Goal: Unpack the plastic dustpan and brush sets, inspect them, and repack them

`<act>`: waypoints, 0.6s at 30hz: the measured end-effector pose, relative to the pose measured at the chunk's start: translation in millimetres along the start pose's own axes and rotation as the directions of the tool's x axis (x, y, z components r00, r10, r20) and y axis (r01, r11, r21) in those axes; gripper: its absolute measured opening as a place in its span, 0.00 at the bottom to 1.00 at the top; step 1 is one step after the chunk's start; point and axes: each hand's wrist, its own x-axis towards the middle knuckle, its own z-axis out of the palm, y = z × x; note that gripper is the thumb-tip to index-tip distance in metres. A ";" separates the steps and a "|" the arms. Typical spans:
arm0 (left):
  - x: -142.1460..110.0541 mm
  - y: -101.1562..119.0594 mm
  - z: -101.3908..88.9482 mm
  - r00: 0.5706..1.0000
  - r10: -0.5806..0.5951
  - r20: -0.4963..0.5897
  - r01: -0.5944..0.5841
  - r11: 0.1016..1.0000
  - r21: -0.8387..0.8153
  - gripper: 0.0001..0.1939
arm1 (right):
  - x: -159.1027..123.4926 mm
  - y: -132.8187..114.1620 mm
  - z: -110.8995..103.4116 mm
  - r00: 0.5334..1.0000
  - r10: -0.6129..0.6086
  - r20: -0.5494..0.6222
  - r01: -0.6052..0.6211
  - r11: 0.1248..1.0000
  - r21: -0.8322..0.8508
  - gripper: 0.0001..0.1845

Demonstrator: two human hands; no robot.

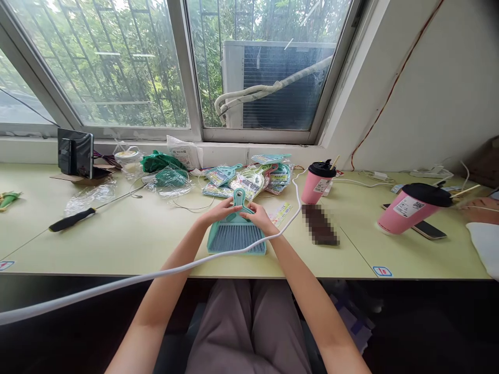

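A small teal dustpan (210, 244) lies near the table's front edge, with a matching hand brush (238, 236) nested in it, its grey-blue bristles facing me. Both handles point away from me, one over the other. My left hand (221, 212) grips the set from the left at the base of the handles. From the right, my right hand (259, 216) holds it at the same height, thumb on top. The fingers beneath are partly hidden. Just behind the handles lies a pile of packaged mini brush sets (253, 179) in clear plastic.
A white cable (156, 274) crosses in front of my forearms. Pink cups (312, 188) with black lids, a blurred dark object (322, 226) and a phone (429, 230) are to the right, near another person's arm (483, 209). A screwdriver (72, 220) and tablet (76, 153) are left.
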 end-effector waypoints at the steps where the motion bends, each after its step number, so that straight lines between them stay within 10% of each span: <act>1: -0.2 1.6 -0.9 1.000 -0.014 -0.012 0.014 1.000 -0.020 0.31 | -0.2 -0.9 0.6 1.000 -0.008 0.003 0.008 1.000 0.004 0.16; 18: 3.7 13.1 -5.6 0.958 -0.124 -0.260 0.066 0.973 -0.221 0.29 | -8.4 -13.6 3.9 0.995 -0.068 0.071 0.070 0.997 -0.027 0.16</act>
